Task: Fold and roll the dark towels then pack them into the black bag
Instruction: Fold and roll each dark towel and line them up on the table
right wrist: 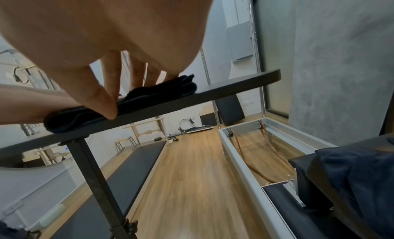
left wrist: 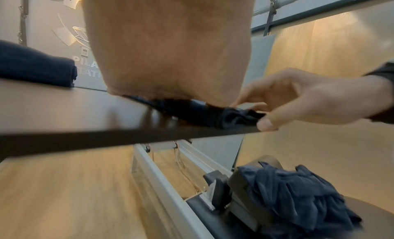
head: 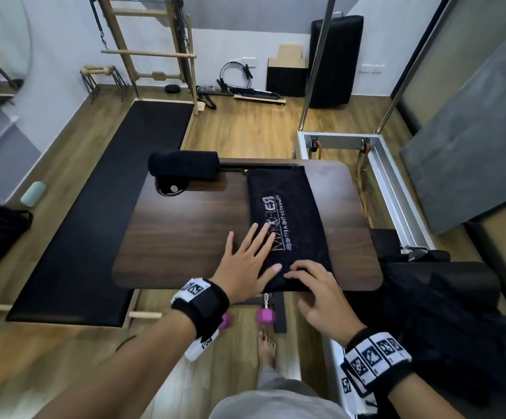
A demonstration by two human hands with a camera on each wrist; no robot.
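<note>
Dark wood-grain table (head: 185,231) on a black metal post, set in a studio with plank flooring (head: 245,128), a long black mat (head: 103,207) to the left and a silver-framed reformer (head: 396,189) to the right. Folded dark towel (head: 285,219) with white lettering along the table's right half; rolled towel (head: 183,164) at the far left edge. Left hand (head: 245,264) flat, fingers spread, pressing the folded towel. Right hand (head: 318,288) curled, pinching its near end. Heap of dark cloth (head: 445,309) on the reformer seat.
</note>
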